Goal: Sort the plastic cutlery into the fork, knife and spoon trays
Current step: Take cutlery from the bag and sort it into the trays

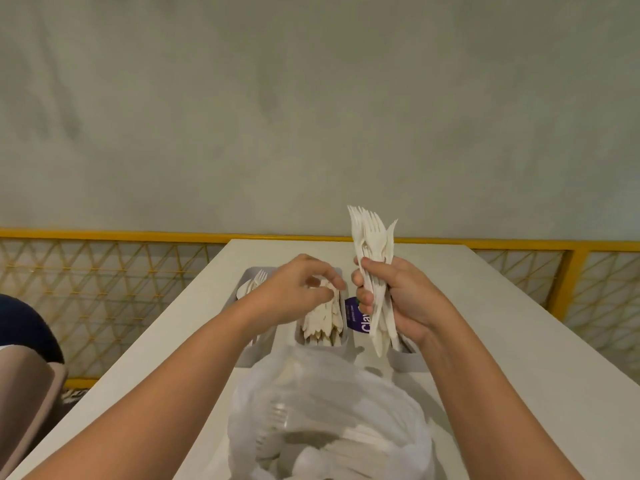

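Observation:
My right hand (391, 296) grips an upright bundle of white plastic cutlery (373, 237), fork tines and a knife tip pointing up. My left hand (298, 289) hovers over the middle tray (299, 336), fingers loosely curled, nothing visibly held. That middle tray holds a stack of white knives (323, 322). The left tray (250, 273) shows forks (258, 280) at its far end. The right tray (408, 362) is mostly hidden behind my right hand. A clear plastic bag (329, 410) full of mixed white cutlery sits close to me on the white table (519, 341).
A purple label (353, 313) lies between the middle and right trays. A yellow railing with lattice panels (104, 289) runs behind and beside the table. A person's dark sleeve and a beige seat (27, 341) are at the left edge.

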{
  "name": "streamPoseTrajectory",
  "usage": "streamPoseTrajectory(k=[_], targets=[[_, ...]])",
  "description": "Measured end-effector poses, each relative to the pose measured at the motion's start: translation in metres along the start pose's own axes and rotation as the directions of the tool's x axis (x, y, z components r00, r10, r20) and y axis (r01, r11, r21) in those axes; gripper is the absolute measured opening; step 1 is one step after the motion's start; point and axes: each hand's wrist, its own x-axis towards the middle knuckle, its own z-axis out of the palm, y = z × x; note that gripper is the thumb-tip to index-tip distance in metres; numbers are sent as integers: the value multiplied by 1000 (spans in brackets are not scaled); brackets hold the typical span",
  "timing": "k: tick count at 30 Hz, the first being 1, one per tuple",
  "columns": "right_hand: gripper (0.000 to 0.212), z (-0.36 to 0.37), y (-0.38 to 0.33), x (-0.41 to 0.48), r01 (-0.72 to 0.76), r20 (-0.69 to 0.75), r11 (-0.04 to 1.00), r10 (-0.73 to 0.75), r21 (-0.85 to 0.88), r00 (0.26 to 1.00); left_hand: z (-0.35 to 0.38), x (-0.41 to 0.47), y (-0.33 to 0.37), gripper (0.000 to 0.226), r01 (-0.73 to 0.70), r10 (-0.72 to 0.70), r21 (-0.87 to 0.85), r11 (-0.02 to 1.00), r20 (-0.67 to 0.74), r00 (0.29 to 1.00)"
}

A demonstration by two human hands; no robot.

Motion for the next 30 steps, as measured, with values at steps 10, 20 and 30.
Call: streamPoseTrajectory(k=[10,20,30], targets=[[15,-11,-3,10,-1,-42,940,-14,-342,999,29,40,25,31,65,-106,-438,897,-70,992],[24,-15,-12,5,-39,-45,968,29,-249,999,48,52,32,27,48,-173,-604,795,-151,973],[31,-11,-15,0,7,-143,975,-39,-222,989,46,47,38,27,-17,-74,-604,797,-125,989]])
